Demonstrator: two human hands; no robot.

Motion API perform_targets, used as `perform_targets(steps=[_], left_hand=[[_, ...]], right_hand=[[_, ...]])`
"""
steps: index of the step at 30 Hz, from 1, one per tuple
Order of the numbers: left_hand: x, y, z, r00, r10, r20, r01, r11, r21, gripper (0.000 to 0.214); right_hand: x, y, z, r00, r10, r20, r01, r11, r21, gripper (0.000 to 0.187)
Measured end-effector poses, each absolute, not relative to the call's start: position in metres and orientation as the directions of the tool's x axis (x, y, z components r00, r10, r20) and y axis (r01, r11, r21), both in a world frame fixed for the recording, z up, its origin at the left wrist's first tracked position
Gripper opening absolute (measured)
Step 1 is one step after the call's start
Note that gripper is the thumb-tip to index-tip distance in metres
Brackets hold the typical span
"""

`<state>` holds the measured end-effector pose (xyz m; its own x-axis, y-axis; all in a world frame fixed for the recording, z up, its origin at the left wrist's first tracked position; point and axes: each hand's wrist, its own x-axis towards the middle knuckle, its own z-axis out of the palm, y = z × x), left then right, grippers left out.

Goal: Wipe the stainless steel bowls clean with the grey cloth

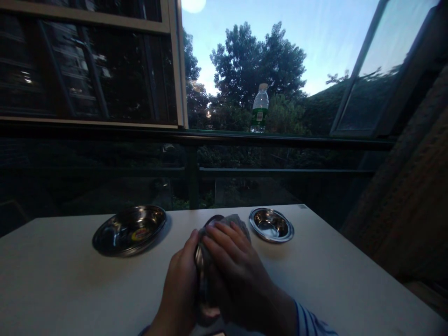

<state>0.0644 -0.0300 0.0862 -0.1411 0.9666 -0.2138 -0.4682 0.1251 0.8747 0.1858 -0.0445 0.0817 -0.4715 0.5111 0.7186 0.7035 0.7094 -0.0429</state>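
Observation:
My left hand grips the left rim of a steel bowl that is tipped on edge above the white table. Against the bowl's inside my right hand presses a grey cloth, fingers laid flat over it. Most of the bowl is hidden between the two hands. A wide steel dish lies on the table to the left of my hands. A smaller steel bowl sits to the right, close to the cloth.
A plastic water bottle stands on the dark railing ledge beyond the table. An open window frame angles away at the right. A dark brick wall runs along the right side.

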Motion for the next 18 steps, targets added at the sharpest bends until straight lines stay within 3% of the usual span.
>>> perform_targets(steps=[5,8,13,18], left_hand=[[0.058,-0.023,0.094,-0.064,0.939,-0.337,-0.584,0.238,0.776,0.023],[0.051,-0.016,0.103,-0.076,0.929,-0.363,-0.645,0.232,0.729,0.024],[0.048,-0.008,0.111,-0.048,0.934,-0.354,-0.687,0.227,0.690,0.026],[0.058,-0.017,0.100,0.037,0.931,-0.363,-0.650,0.299,0.699,0.029]], right_hand=[[0.174,-0.045,0.063,-0.625,0.265,0.734,0.663,0.678,0.319,0.041],[0.175,-0.043,0.056,-0.707,0.179,0.684,0.606,0.652,0.456,0.039],[0.179,-0.041,0.054,-0.731,0.118,0.672,0.570,0.646,0.508,0.035],[0.179,-0.042,0.055,-0.657,0.176,0.733,0.619,0.682,0.391,0.036]])
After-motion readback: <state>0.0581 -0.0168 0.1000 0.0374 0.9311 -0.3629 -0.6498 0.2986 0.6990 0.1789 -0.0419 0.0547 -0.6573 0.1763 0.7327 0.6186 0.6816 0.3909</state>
